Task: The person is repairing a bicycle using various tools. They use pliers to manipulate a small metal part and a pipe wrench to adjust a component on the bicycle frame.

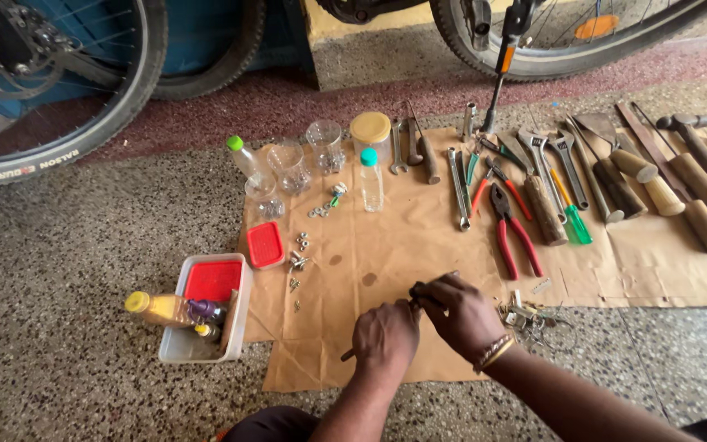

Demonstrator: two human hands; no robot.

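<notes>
My left hand (385,336) and my right hand (456,311) meet low over the brown paper sheet (386,237) spread on the floor. Together they grip a thin dark metal tool (348,355); its end pokes out below the left hand and another bit shows between the fingers. Both hands are closed around it, so its shape is mostly hidden. A bracelet sits on my right wrist. Small nuts and bolts (298,262) lie scattered on the paper to the upper left of my hands.
Red-handled pliers (511,233), spanners (458,187), wooden-handled tools (652,184) and a hammer (701,147) line the paper's far side. Clear cups (290,166), small bottles (370,178) and a red lid (265,244) stand left. A white tub (235,323) holds bottles. Keys (525,315) lie right. Bicycle wheels (67,98) stand behind.
</notes>
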